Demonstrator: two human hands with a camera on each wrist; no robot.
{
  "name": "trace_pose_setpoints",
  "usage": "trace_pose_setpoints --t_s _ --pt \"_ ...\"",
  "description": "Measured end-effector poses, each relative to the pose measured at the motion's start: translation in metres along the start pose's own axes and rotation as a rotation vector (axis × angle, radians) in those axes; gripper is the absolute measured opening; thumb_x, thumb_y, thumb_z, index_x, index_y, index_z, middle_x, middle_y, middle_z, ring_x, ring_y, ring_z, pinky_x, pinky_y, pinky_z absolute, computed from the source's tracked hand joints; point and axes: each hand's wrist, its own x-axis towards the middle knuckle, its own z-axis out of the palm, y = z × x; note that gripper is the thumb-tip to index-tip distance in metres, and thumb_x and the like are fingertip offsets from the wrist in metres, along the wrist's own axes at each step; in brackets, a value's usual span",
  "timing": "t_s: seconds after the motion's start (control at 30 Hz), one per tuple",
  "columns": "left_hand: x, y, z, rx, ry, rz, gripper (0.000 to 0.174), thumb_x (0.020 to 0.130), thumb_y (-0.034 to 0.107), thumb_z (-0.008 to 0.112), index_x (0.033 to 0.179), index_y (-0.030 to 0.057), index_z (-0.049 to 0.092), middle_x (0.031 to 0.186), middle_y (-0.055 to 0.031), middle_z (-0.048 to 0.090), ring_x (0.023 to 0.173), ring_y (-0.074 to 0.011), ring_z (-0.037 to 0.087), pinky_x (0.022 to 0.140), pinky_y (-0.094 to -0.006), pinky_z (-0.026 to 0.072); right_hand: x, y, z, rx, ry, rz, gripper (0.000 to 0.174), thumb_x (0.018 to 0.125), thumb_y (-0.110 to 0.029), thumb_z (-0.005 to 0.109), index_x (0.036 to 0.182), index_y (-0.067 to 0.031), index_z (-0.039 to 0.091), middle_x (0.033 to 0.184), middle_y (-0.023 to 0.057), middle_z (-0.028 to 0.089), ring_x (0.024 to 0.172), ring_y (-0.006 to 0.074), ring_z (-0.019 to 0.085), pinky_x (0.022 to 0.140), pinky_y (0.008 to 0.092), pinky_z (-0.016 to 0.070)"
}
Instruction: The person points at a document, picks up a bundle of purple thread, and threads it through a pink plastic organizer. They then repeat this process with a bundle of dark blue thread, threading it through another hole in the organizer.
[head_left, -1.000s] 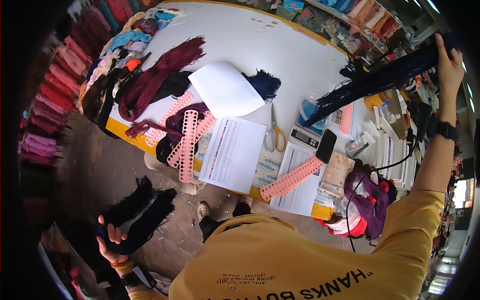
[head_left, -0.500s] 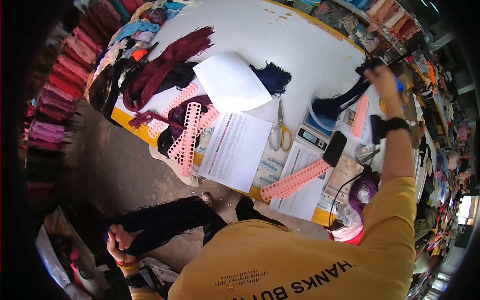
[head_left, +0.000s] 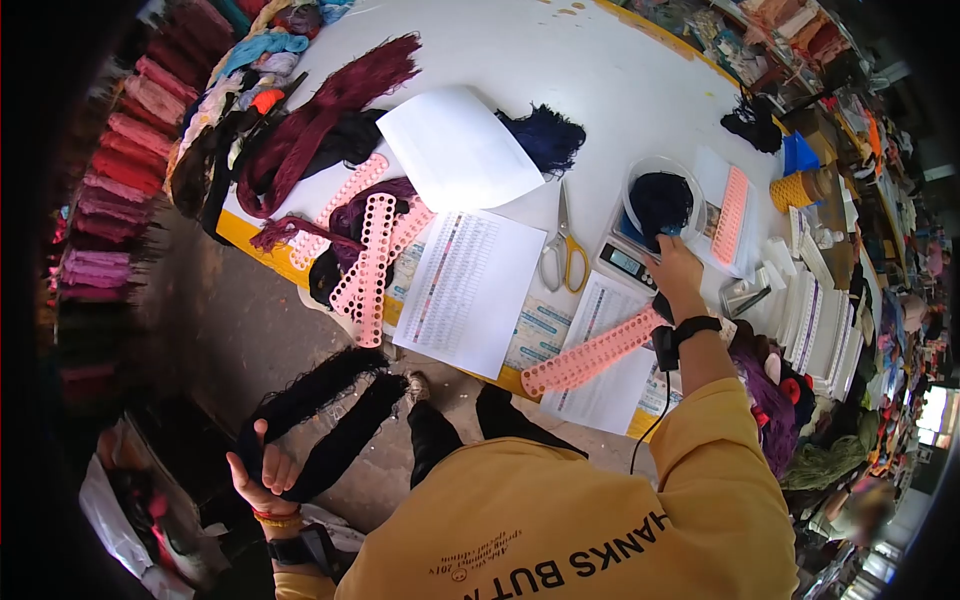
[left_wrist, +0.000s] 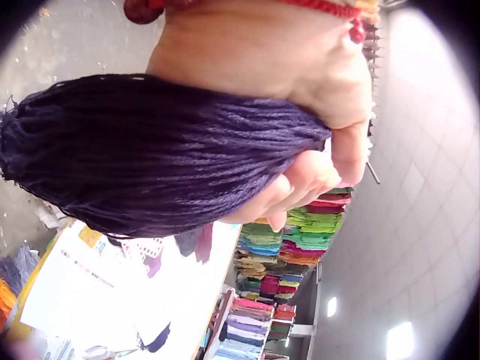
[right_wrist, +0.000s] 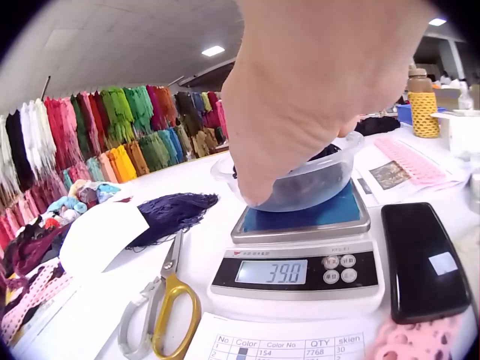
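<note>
Skein (left_wrist: 150,157) in curled left hand (head_left: 268,482), right hand (head_left: 677,270) angled down at bowl (right_wrist: 315,186), grip unclear

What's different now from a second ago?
The right hand came left and down to the bowl, and the dark yarn it was holding stretched out now lies bunched inside. I can't tell whether that hand has let go. The left hand still holds its skein; the scissors and scale stayed put.

Grey ceiling (right_wrist: 135,52) over me, lit lamps (right_wrist: 214,51), rows of coloured hanks (right_wrist: 120,135), my yellow-edged white tabletop (head_left: 640,90), grey floor (head_left: 235,310) below.
</note>
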Motion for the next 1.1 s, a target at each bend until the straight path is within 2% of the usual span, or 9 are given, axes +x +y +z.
trace_pose_setpoints --t_s 0.27,0.47,0.67,0.77,0.87,0.9,1.0,1.03,1.1 --pt "0.019 -0.009 0.006 0.008 -0.013 -0.014 0.055 0.09 0.043 0.043 0.121 -0.0017 0.039 0.05 0.0001 0.036 0.038 -0.0079 0.033 0.04 -0.0225 0.0303 -0.005 0.004 0.002 0.093 -0.028 0.112 0.033 0.076 -0.026 0.061 0.104 -0.0104 0.054 0.093 0.0118 0.06 0.082 0.0282 0.061 0.069 0.0382 0.049" --pt "0.016 -0.011 0.002 -0.015 0.023 -0.027 0.053 0.087 0.041 0.049 0.115 -0.0033 0.041 0.05 0.0 0.04 0.037 -0.0091 0.035 0.041 -0.0236 0.031 -0.013 -0.003 0.003 0.049 -0.082 0.052 0.032 0.077 -0.022 0.058 0.106 -0.0112 0.052 0.09 0.012 0.062 0.08 0.0295 0.061 0.069 0.0388 0.0489" --pt "0.014 -0.014 -0.01 -0.014 0.0 -0.099 0.036 0.086 0.03 0.053 0.103 -0.0008 0.048 0.053 0.0008 0.041 0.041 -0.0092 0.038 0.044 -0.0248 0.0314 -0.027 -0.029 -0.021 0.258 0.035 0.289 0.029 0.078 -0.021 0.057 0.105 -0.0129 0.053 0.078 0.0076 0.063 0.069 0.0269 0.062 0.063 0.0383 0.0489" --pt "0.017 -0.016 -0.014 0.066 0.009 -0.137 0.031 0.084 0.026 0.056 0.097 -0.0006 0.051 0.053 0.0011 0.041 0.042 -0.0099 0.038 0.046 -0.0259 0.0314 -0.027 -0.065 -0.019 0.413 0.176 0.17 0.024 0.079 -0.022 0.057 0.102 -0.0155 0.055 0.076 0.0059 0.063 0.067 0.0246 0.063 0.059 0.0363 0.0487" --pt "0.028 -0.023 -0.002 0.17 0.005 -0.123 0.028 0.083 0.025 0.057 0.095 -0.0001 0.052 0.053 0.0005 0.042 0.043 -0.0107 0.039 0.046 -0.0254 0.0304 -0.025 -0.149 -0.033 0.844 0.148 -0.025 0.014 0.078 -0.012 0.059 0.092 -0.0112 0.059 0.079 0.0073 0.063 0.068 0.0209 0.063 0.058 0.0315 0.0497" --pt "0.032 -0.024 0.003 0.158 -0.026 -0.14 0.031 0.081 0.025 0.06 0.097 -0.0004 0.053 0.062 -0.0029 0.049 0.051 -0.013 0.046 0.05 -0.0259 0.0361 -0.026 -0.183 -0.052 0.994 0.08 -0.168 0.013 0.078 -0.012 0.059 0.091 -0.009 0.059 0.082 0.0079 0.063 0.069 0.0196 0.063 0.058 0.0306 0.05" --pt "0.044 -0.034 0.04 0.293 0.088 -0.044 0.036 0.078 0.025 0.063 0.102 -0.0002 0.053 0.083 -0.0072 0.054 0.068 -0.0161 0.054 0.058 -0.0283 0.0451 -0.043 -0.275 -0.085 1.253 -0.264 -0.488 0.013 0.078 -0.019 0.061 0.085 -0.0077 0.059 0.078 0.0077 0.061 0.072 0.0211 0.061 0.062 0.0321 0.0474" --pt "0.047 -0.034 0.032 0.293 0.006 -0.076 0.044 0.08 0.027 0.061 0.114 0.0024 0.05 0.108 -0.0104 0.052 0.085 -0.0186 0.054 0.065 -0.0299 0.0487 -0.053 -0.301 -0.096 1.23 -0.302 -0.631 0.013 0.079 -0.016 0.063 0.087 -0.0065 0.059 0.078 0.0066 0.061 0.07 0.0158 0.059 0.059 0.0274 0.0471" --pt "0.052 -0.042 0.051 0.278 0.053 -0.108 0.056 0.078 0.028 0.064 0.123 0.0025 0.044 0.119 -0.0113 0.05 0.099 -0.0211 0.053 0.07 -0.032 0.0507 -0.073 -0.339 -0.129 1.254 -0.512 -0.69 0.018 0.078 -0.022 0.063 0.084 -0.0059 0.059 0.068 0.0051 0.06 0.061 0.0198 0.06 0.057 0.0296 0.0466"
